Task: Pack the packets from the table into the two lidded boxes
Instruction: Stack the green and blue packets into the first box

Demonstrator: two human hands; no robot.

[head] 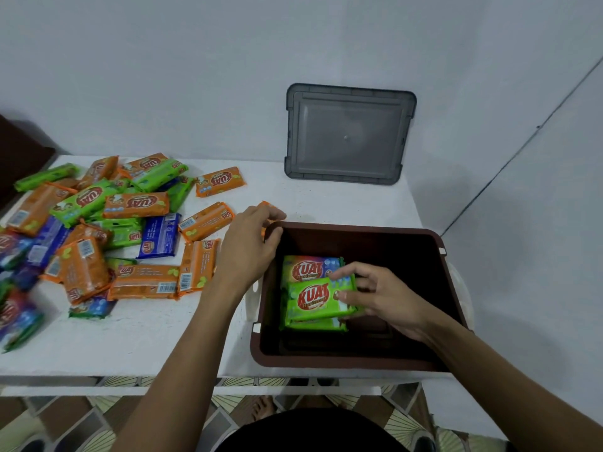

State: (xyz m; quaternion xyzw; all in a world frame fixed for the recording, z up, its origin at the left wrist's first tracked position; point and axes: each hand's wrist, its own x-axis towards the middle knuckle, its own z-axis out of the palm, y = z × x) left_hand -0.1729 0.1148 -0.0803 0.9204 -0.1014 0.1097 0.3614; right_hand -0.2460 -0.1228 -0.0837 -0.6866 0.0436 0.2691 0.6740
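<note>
A brown box point(434, 246) stands open on the right of the white table point(156, 340). Inside it lie green packets point(310, 300), stacked toward the left side. My right hand point(378, 296) reaches into the box and pinches the right end of the top green packet. My left hand point(249, 244) hovers at the box's far left corner and grips an orange packet point(272, 208), mostly hidden behind the fingers. A heap of orange, green and blue packets point(98, 230) covers the left of the table.
A grey translucent lid point(349, 135) leans upright against the wall behind the box. The wall corner runs close on the right. A dark object point(19, 158) sits at the far left. Patterned floor tiles and my feet show below the table's front edge.
</note>
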